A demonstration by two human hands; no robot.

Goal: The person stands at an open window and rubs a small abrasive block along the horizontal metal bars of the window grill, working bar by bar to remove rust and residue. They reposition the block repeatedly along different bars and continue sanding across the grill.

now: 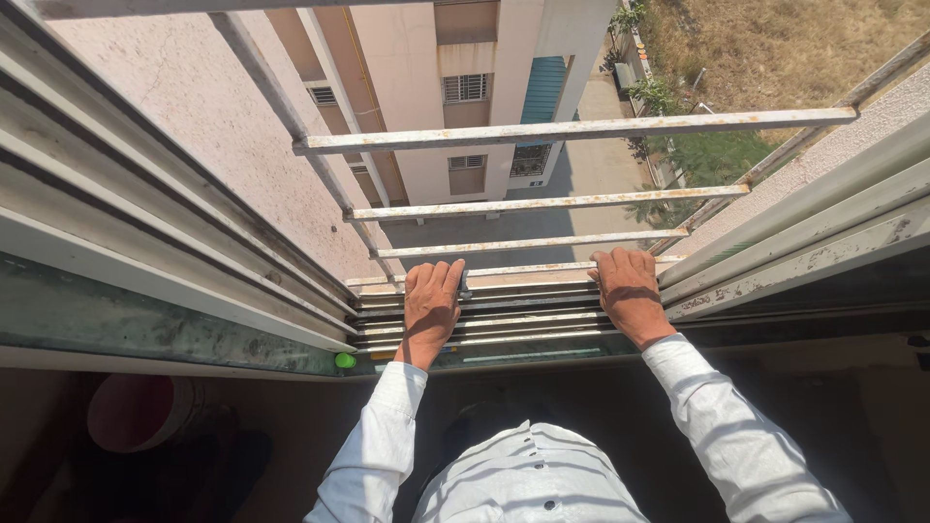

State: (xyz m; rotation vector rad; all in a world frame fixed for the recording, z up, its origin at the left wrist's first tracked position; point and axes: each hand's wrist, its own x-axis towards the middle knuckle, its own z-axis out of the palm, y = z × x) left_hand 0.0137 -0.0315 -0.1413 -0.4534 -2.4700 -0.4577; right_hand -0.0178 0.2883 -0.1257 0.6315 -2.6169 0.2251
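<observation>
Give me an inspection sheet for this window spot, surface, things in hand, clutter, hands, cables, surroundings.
Surface: window sill tracks, grooved metal rails, dirty and worn.
Job's things: small pale object under the left fingers, too small to identify; rusty white window grille just beyond the sill.
Clutter: small green object on the sill edge; pink bucket on the floor at lower left.
Hands: left hand flat on the tracks; right hand flat on the tracks, holding nothing.
Cables: nothing seen.
Surroundings: beige building opposite, paved lane and dry grass far below; sliding window frames on both sides.
</observation>
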